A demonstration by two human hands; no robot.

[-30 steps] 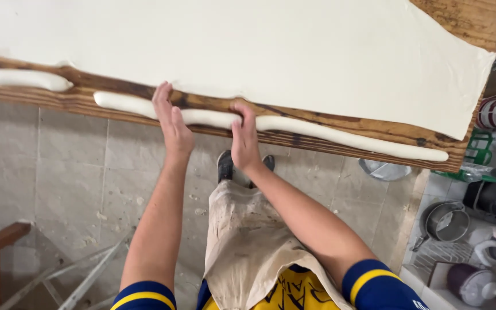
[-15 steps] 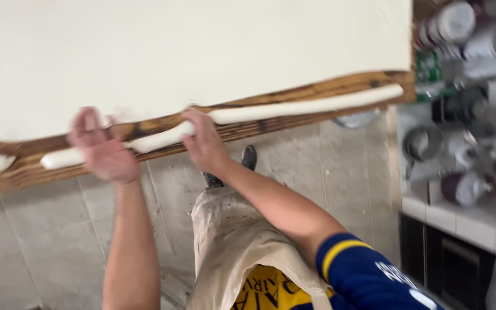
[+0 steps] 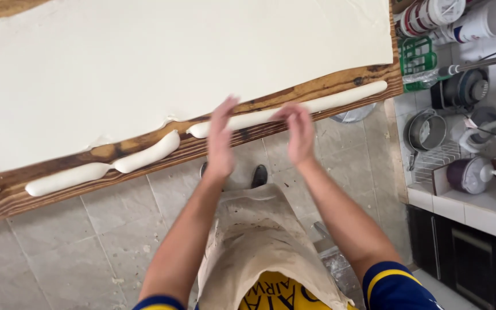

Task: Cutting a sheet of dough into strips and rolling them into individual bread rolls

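Dough rope [image 3: 317, 106] lies along the front edge of the wooden board [image 3: 328, 86], running from near its right end leftward to pass under the two hands. Both are open with fingers straight: the left hand [image 3: 220, 140] and the right hand [image 3: 298, 132] sit just above or lightly on the rope, gripping nothing; blur hides whether they touch. It looks soft, pliable and probably a bit tacky, likely to stretch or tear if lifted by one end, so flat palms over its middle or support from below at several places would suit it. Two shorter dough pieces [image 3: 147, 154] lie further left on the same edge, beside a wide pale dough sheet [image 3: 173, 63]. Below are a beige apron [image 3: 259, 241] and grey floor tiles [image 3: 76, 252]
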